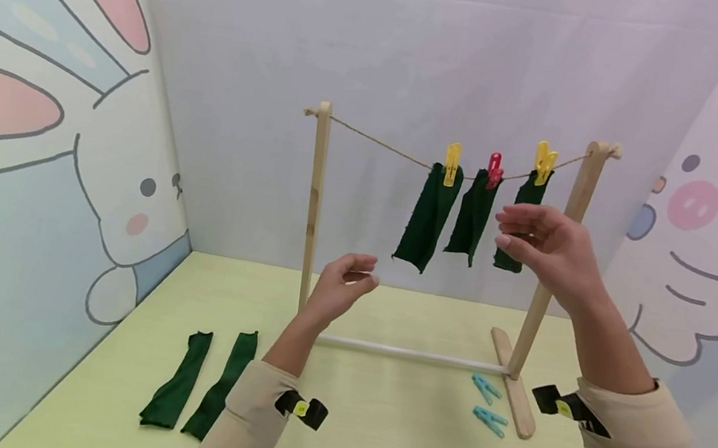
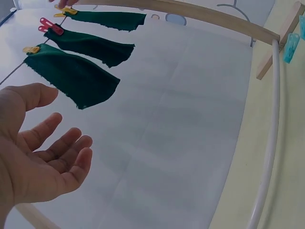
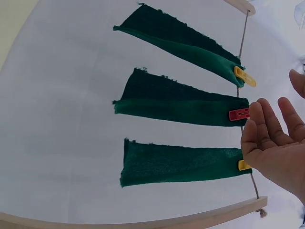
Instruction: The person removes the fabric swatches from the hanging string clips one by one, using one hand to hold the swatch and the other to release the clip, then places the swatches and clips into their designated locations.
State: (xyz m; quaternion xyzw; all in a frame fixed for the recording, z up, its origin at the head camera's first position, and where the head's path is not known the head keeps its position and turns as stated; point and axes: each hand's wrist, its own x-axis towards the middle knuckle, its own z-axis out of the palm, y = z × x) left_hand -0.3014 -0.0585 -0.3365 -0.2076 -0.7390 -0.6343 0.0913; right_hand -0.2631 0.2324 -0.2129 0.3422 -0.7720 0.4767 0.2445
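While the left hand (image 1: 337,290) and right hand (image 1: 552,249) hovered empty, fingers loosely curved, three green cloths (image 1: 428,218) hung from the cord (image 1: 382,142); good work likely meant pegs (image 1: 451,164) gripping cloth and cord together.

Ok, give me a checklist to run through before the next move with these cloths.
1. Fingers free: ok; the left fingers and right fingers hold nothing.
2. Hung cloths pegged: ok; all three are clipped, with two yellow pegs and one red peg.
3. All cloths on the rope: not ok; two loose cloths lie on the table.
4. Spare pegs: ok; two blue pegs lie beside the stand's foot.
5. Bare rope left: ok; there is a stretch to the left of the hung cloths.
6. Firm peg grip: cannot tell.
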